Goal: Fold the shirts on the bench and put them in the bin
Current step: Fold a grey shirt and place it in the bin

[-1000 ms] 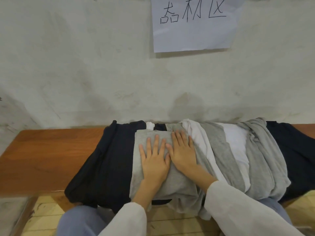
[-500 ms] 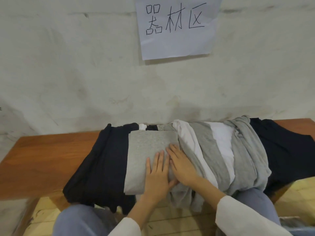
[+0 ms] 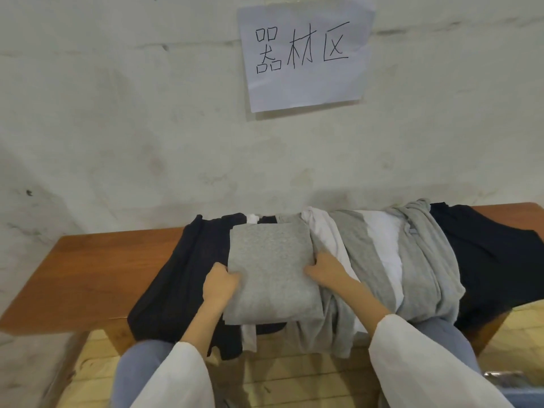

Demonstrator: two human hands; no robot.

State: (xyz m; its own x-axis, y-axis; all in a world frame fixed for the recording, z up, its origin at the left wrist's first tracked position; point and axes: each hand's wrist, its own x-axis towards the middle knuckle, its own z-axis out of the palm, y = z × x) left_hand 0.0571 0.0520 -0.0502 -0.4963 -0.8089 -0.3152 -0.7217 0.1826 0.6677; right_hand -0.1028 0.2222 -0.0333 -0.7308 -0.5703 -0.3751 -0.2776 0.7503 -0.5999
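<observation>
White sleeves [image 3: 418, 366] come in from the bottom of the view, with blue-grey trouser knees [image 3: 138, 366] up against the desk front and pale wooden floorboards [image 3: 294, 378] showing between them. Now the hands: the left hand [image 3: 219, 285] is grasping the left edge of the folded grey shirt [image 3: 273, 269], and the right hand [image 3: 326, 270] has the right edge. The fingers of both are hidden under the cloth. So both hands are closed on that one shirt. It's a neat flat rectangle on top of the heap, on the front half of the desk [image 3: 88, 269], its near edge reaching the front lip.

Under it and to its left, a dark navy shirt [image 3: 182, 278] is spread out and hangs over the front. To its right, touching the right hand, comes a rumpled run of unfolded shirts. First a white shirt [image 3: 323, 231], then a light grey shirt [image 3: 353, 245], more white cloth [image 3: 385, 245], a twisted grey shirt [image 3: 424, 260], and a second navy shirt [image 3: 485, 260] at the far right end. Reddish-brown wood of the desk shows on the left.

Behind it all is a scuffed pale wall [image 3: 117, 113]. Taped up on it is a white paper sign [image 3: 304, 92] with three handwritten characters.
</observation>
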